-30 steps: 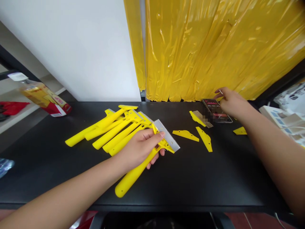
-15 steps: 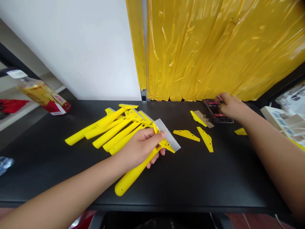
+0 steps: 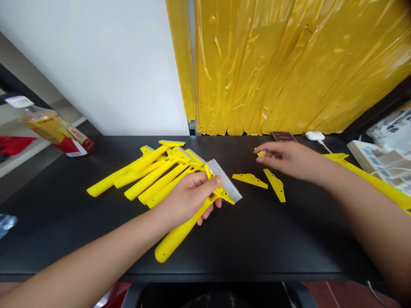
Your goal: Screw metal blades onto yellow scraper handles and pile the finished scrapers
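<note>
My left hand [image 3: 195,194] is closed on a yellow scraper [image 3: 180,235], its thumb on the metal blade [image 3: 227,182]. Several similar yellow scrapers [image 3: 147,164] lie in an overlapping pile behind that hand. Over the right half of the table, my right hand [image 3: 284,158] has its fingers apart above a small yellow piece [image 3: 259,153], which it mostly covers; contact cannot be made out. Two flat yellow pieces with holes, one [image 3: 250,180] crosswise and one [image 3: 275,185] slanting, lie between the hands.
A phone [image 3: 283,136] lies at the back of the black table [image 3: 257,239], near a white charger [image 3: 314,136] with a cable. At the right are a white box [image 3: 369,160] and more yellow scrapers [image 3: 382,182]. A bottle [image 3: 58,128] leans at the left.
My right hand has moved left and toward me from the phone to the small yellow piece. The charger and the yellow scrapers at the right now show. My left hand keeps its hold.
</note>
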